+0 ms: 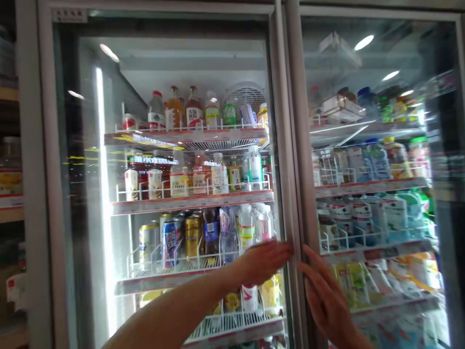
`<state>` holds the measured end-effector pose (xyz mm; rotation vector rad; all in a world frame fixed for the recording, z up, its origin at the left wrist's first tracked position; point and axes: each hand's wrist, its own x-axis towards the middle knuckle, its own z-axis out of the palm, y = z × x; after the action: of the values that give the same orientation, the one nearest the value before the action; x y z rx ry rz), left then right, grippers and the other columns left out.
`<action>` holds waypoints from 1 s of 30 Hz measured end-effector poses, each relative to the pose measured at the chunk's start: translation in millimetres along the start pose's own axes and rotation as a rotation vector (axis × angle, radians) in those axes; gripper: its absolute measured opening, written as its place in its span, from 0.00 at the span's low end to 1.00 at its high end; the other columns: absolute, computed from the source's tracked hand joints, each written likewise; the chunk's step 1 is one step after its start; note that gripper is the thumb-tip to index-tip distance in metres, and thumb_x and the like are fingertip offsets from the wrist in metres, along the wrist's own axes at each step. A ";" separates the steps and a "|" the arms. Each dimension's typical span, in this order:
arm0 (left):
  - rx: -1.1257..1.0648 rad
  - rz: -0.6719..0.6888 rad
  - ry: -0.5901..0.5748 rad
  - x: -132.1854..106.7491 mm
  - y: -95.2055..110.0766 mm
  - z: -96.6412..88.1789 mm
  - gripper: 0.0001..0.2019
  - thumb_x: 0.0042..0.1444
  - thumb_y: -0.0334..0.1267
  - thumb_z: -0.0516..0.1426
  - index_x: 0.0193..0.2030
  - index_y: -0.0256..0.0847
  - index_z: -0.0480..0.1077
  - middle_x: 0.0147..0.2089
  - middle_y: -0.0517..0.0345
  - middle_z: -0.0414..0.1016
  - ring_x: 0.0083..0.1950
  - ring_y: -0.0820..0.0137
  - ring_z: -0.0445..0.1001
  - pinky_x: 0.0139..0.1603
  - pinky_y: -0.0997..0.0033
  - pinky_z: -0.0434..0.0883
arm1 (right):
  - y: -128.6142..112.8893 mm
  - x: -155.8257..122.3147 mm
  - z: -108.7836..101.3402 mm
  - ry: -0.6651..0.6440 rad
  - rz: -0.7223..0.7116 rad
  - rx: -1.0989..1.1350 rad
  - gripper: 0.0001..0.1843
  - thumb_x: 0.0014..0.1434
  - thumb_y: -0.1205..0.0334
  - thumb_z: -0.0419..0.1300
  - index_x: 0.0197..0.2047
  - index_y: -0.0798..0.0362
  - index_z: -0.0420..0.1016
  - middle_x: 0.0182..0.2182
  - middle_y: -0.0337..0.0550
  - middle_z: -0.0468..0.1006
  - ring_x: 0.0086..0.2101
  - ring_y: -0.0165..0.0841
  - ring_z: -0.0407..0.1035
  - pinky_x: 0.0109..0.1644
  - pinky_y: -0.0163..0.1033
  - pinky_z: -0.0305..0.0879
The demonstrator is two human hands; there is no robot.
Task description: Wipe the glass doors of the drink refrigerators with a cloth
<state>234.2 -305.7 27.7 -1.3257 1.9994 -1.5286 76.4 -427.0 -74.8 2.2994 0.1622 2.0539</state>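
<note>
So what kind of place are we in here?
Likely a convenience store's drinks section: the left hand and right hand touch glass-door coolers, with wire shelves of cans and bottles and price strips on shelf edges.

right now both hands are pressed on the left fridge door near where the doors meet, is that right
Not quite. Only the left hand is on the left door. The right hand lies flat on the right door. Both are near where the doors meet, as the head view shows.
</note>
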 end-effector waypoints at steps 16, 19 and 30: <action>-0.066 -0.547 0.325 -20.2 -50.5 -19.7 0.27 0.62 0.37 0.44 0.66 0.33 0.44 0.67 0.42 0.52 0.71 0.64 0.39 0.67 0.53 0.51 | -61.9 114.7 104.9 0.214 0.147 0.254 0.31 0.63 0.62 0.44 0.67 0.48 0.41 0.63 0.48 0.55 0.63 0.38 0.47 0.62 0.54 0.56; 0.073 -0.614 0.301 -76.4 -64.7 -37.2 0.30 0.61 0.40 0.48 0.67 0.40 0.41 0.67 0.46 0.53 0.71 0.63 0.39 0.68 0.47 0.39 | -47.5 126.3 119.1 0.099 0.059 -0.007 0.28 0.61 0.57 0.49 0.64 0.47 0.52 0.63 0.46 0.55 0.65 0.45 0.39 0.63 0.61 0.48; 0.247 -0.794 0.129 -243.4 -59.2 -55.4 0.31 0.63 0.47 0.43 0.68 0.38 0.39 0.70 0.44 0.41 0.71 0.63 0.33 0.68 0.51 0.39 | -87.7 123.0 152.3 -0.033 -0.139 0.027 0.29 0.60 0.61 0.48 0.65 0.50 0.50 0.65 0.44 0.52 0.65 0.43 0.39 0.65 0.60 0.45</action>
<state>353.6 -78.7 32.0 -2.0811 1.3137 -2.1354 237.5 -321.3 19.6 2.2661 0.3398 1.9576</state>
